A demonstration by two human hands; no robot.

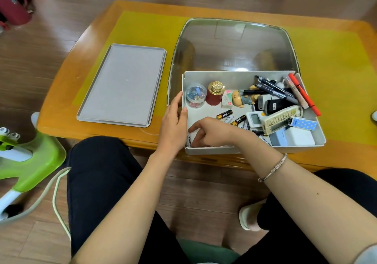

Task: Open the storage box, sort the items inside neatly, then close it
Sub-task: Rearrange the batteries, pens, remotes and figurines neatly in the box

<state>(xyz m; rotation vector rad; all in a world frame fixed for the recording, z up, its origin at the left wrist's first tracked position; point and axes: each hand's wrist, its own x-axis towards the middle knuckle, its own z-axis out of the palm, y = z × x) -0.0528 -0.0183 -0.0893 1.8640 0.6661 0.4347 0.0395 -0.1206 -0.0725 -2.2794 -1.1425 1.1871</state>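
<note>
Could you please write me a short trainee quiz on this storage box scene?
1. True or false: the flat grey rectangular lid lies on the table to the left of the open white plastic storage box.
2. Which item stands between the clear round tub of paper clips and the small white eraser?
A. the dark red jar with a gold knob
B. the orange marker pen
C. the beige remote control
3. Fill in: the left hand holds the box's ____ wall, while the right hand reaches inside.

Key: 1 true; 2 A; 3 left.
</note>
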